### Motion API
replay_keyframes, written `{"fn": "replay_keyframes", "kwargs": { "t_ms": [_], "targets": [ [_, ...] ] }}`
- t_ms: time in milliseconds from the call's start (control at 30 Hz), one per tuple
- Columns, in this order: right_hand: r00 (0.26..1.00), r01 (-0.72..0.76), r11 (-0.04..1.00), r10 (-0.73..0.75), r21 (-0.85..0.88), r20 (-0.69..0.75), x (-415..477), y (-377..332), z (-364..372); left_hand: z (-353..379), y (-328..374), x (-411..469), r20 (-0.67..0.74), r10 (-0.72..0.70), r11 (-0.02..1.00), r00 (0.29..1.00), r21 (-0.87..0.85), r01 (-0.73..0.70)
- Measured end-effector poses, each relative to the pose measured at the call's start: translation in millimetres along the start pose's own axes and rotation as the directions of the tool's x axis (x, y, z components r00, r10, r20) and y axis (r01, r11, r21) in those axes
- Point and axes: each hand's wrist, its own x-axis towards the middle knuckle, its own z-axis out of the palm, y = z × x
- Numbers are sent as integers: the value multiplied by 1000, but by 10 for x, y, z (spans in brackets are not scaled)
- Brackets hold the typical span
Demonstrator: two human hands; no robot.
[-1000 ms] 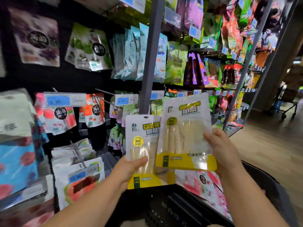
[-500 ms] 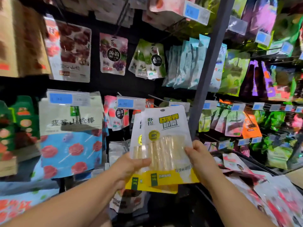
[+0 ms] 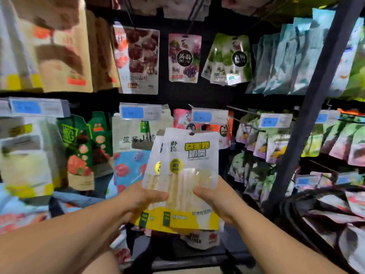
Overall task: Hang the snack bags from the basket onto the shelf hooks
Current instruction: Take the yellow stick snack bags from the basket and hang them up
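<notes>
White-and-yellow plastic snack bags: two flat pouches with clear windows showing pale sticks, held overlapped. The front bag (image 3: 189,175) covers most of the rear bag (image 3: 156,161), which shows only along the left edge.
Position of bags: upright, in front of the middle shelf row, on no hook. Their tops reach the level of the price tags.
Left hand (image 3: 142,196): grips the lower left side of the pair, with the thumb laid across the front face. The fingers are behind the bags, out of sight.
Right hand (image 3: 217,198): grips the lower right side of the front bag, thumb on the front. The fingers are hidden behind.
Black basket (image 3: 296,204): its curved rim is at the lower right, near the right forearm. It holds pink-and-white packets (image 3: 335,210).
Thin metal shelf hooks (image 3: 243,111): one rod projects from the dark back panel, just above and right of the bags.
Blue-and-white price tags (image 3: 132,112): these run in a row across the hook ends.
Neighbouring stock: a blue bag with red lollipop print (image 3: 126,167) hangs behind the bags to the left. Purple-and-white pouches (image 3: 262,145) hang to the right.
Grey upright post (image 3: 316,95): stands at the right, slanting in this view.
Legibility: the left margin is blurred and the print there is unreadable.
</notes>
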Motion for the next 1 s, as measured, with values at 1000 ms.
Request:
{"fn": "replay_keyframes", "kwargs": {
  "t_ms": [1000],
  "targets": [
    [951,125,991,-109,-37,289,842,220,2593,-2434,-217,-2131,-667,-146,976,730,-220,-6]
  ]
}}
